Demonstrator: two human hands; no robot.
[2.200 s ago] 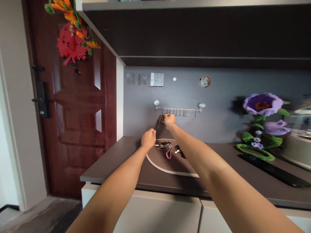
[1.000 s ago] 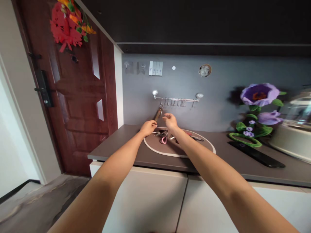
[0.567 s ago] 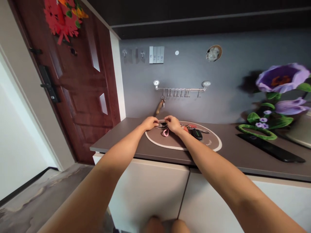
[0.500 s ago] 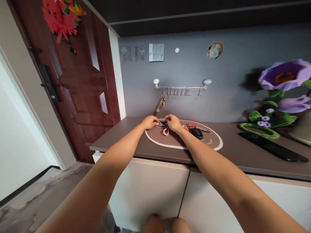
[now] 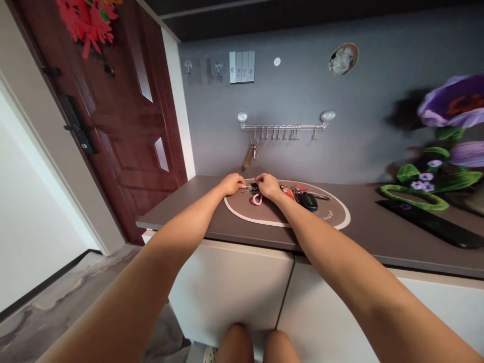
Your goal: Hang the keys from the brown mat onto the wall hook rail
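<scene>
A bunch of keys (image 5: 249,188) lies on the brown oval mat (image 5: 257,214), between my two hands. My left hand (image 5: 231,184) pinches the bunch's left end, with thumb and fingers together. My right hand (image 5: 267,185) is closed at its other side, fingertips bent down onto the keys and partly hidden. A pink loop strap (image 5: 257,199) hangs out below my right fingers onto the mat. Right of that hand lie a black key fob (image 5: 309,201) and an orange-red tag (image 5: 289,193), among more keys and a chain, partly covered by my right wrist.
Above the counter (image 5: 177,201) a rail with hooks (image 5: 283,127) is fixed to the wall; a key ring with a brown fob (image 5: 248,157) hangs from it. At right are purple flowers (image 5: 451,108) and a long black object (image 5: 431,224). A dark red door (image 5: 128,131) stands left.
The view has shifted slightly, so the wall items sit higher in the picture. Both hands stay at the keys, with only slight finger movement.
</scene>
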